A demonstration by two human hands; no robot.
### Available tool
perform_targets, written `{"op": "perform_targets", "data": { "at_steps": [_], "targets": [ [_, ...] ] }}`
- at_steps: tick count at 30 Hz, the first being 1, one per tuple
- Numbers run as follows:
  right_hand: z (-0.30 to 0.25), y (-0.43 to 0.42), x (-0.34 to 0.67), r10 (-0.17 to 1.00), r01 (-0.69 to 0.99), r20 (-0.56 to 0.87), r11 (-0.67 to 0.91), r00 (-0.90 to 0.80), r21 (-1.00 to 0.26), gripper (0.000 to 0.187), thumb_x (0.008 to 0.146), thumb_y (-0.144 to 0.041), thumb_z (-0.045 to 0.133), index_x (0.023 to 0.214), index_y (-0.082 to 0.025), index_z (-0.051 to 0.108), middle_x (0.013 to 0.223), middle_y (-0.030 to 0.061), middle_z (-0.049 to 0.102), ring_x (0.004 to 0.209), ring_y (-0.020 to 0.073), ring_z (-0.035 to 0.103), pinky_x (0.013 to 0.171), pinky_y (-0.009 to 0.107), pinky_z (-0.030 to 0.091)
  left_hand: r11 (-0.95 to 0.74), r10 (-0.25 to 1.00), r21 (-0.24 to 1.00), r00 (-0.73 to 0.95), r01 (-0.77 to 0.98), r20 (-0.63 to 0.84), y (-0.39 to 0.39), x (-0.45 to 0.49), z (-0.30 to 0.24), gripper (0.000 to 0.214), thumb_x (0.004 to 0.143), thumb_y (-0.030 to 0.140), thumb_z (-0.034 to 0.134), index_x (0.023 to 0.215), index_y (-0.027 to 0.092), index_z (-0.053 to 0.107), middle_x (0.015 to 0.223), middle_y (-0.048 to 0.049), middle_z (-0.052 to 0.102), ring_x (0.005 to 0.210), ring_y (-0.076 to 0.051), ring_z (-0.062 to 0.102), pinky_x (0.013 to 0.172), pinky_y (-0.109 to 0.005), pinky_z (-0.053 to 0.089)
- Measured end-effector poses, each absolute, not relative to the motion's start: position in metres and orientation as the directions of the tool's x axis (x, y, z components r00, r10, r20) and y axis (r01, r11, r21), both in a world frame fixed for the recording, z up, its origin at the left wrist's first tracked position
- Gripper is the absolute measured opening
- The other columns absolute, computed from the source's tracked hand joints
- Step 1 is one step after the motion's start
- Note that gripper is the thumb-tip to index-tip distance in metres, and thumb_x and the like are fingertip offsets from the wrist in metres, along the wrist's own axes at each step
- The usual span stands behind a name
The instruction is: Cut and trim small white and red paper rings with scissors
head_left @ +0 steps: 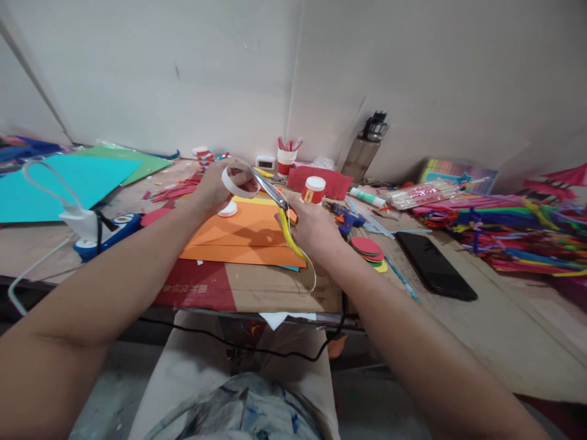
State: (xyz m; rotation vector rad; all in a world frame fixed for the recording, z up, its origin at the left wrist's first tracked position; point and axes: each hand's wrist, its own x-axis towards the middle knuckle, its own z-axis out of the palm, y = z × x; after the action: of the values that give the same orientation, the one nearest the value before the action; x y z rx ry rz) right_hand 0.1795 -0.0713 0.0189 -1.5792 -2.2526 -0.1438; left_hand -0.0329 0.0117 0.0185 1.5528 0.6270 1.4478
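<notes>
My left hand [223,181] is closed on a white paper ring [233,186], a band cut from a cup by the look of it, held above orange paper sheets [243,227]. In my right hand [314,229] is a pair of scissors [288,231] with yellow handles. The blades point up and left, and their tips reach the right side of the ring; whether they touch it I cannot tell. A thin white strip [313,278] hangs below the scissor handles. Under the ring, a white round lid-like piece [227,209] lies on the orange paper.
A red-and-white cup [313,190] stands just beyond my right hand. Behind are a cup of red strips [287,162] and a bottle [362,150]. On the right lie a black phone [435,266], paper circles [368,249] and pipe cleaners [518,235]. Blue paper [59,183] covers the left.
</notes>
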Motion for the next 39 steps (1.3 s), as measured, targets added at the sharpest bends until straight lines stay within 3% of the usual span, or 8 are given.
{"op": "perform_targets", "data": {
  "at_steps": [13, 21, 31, 39],
  "targets": [
    [0.015, -0.072, 0.179, 0.868, 0.93, 0.395, 0.358, -0.3, -0.081, 0.05, 0.098, -0.047, 0.04, 0.143, -0.027, 0.047, 0.109, 0.0134, 0.068, 0.089, 0.0283, 0.064, 0.07, 0.036, 0.045, -0.359, 0.864, 0.908, 0.291, -0.215, 0.411, 0.007, -0.029, 0.017, 0.024, 0.066, 0.03, 0.082, 0.07, 0.014, 0.066, 0.063, -0.0037, 0.063, 0.057, -0.014, 0.064, 0.051, -0.025, 0.054],
    [0.017, -0.071, 0.178, 0.881, 0.932, 0.367, 0.351, -0.298, -0.087, 0.044, 0.098, -0.048, 0.038, 0.13, -0.025, 0.057, 0.101, 0.0115, 0.07, 0.085, 0.0263, 0.064, 0.067, 0.033, 0.043, -0.37, 0.838, 0.906, 0.347, -0.207, 0.421, 0.007, -0.031, 0.019, 0.026, 0.07, 0.034, 0.081, 0.07, 0.013, 0.066, 0.061, -0.0035, 0.061, 0.051, -0.012, 0.06, 0.048, -0.024, 0.051],
    [0.018, -0.071, 0.18, 0.884, 0.927, 0.363, 0.357, -0.295, -0.114, 0.045, 0.097, -0.044, 0.041, 0.136, -0.025, 0.054, 0.107, 0.0118, 0.071, 0.086, 0.0267, 0.064, 0.068, 0.034, 0.043, -0.463, 0.842, 0.871, 0.224, -0.166, 0.49, 0.014, -0.038, 0.022, 0.023, 0.068, 0.029, 0.081, 0.076, 0.012, 0.068, 0.068, -0.0038, 0.068, 0.059, -0.011, 0.063, 0.056, -0.022, 0.052],
    [0.016, -0.073, 0.178, 0.871, 0.924, 0.396, 0.363, -0.29, -0.121, 0.046, 0.096, -0.048, 0.044, 0.133, -0.024, 0.056, 0.108, 0.013, 0.067, 0.09, 0.0269, 0.064, 0.07, 0.033, 0.044, -0.408, 0.86, 0.905, 0.28, -0.122, 0.425, 0.008, -0.032, 0.019, 0.019, 0.069, 0.025, 0.077, 0.071, 0.013, 0.063, 0.063, -0.0019, 0.064, 0.057, -0.012, 0.062, 0.055, -0.023, 0.051]
  ]
}}
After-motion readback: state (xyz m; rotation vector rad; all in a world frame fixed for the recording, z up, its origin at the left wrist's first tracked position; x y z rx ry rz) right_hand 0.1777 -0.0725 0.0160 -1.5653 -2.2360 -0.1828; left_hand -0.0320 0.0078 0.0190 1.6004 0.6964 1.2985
